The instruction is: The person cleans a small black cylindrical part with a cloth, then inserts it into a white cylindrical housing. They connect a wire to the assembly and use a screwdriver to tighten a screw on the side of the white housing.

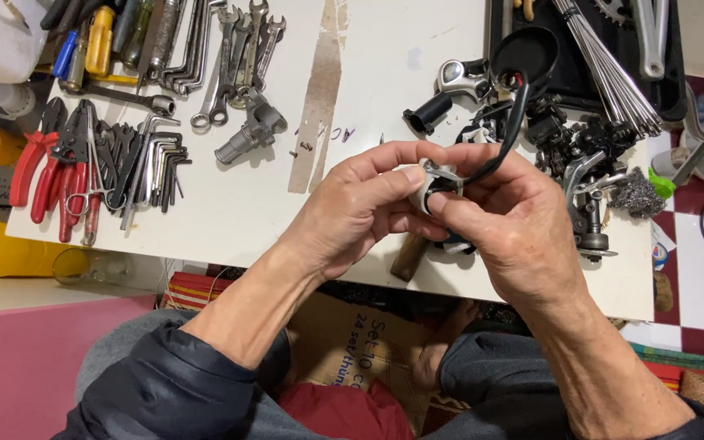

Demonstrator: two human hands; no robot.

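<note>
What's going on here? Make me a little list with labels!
left hand: pinches a small silver part
right hand: grips the same part, black cable looping up from it
table: white
left side: red pliers, hex keys, wrenches
right side: spokes, dark bicycle parts

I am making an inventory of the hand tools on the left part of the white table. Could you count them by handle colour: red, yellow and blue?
Red-handled pliers: 2
Yellow-handled screwdriver: 1
Blue-handled screwdriver: 1
Total: 4
The bare metal wrenches and hex keys are not counted.
</note>
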